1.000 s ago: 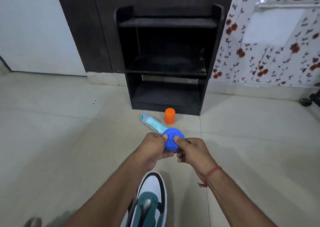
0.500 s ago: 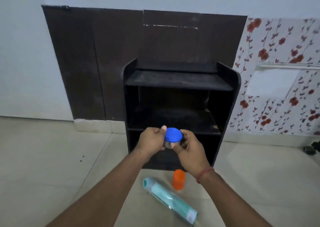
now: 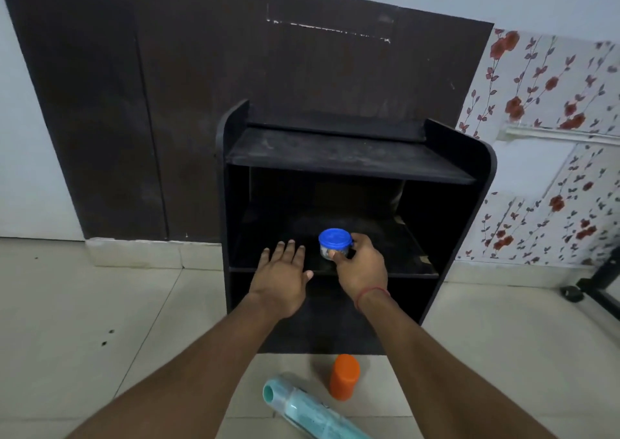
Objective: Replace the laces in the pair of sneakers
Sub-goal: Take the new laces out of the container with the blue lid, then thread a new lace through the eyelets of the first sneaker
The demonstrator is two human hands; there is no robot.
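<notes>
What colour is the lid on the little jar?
Blue lid; head view shows it best.

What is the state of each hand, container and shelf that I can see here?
Left hand: open, fingers spread, holding nothing.
Right hand: grips the small jar.
Small jar: blue lid on, upright, at the middle shelf.
Orange bottle: upright on the floor.
Teal roll: lying on the floor.

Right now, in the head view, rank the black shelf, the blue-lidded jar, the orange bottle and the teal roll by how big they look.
1. Black shelf, by far the largest.
2. Teal roll, though it lies nearest the camera and is cut off by the frame edge.
3. Orange bottle.
4. Jar, partly covered by the right hand and farther off, so the last two are unsure.
</notes>
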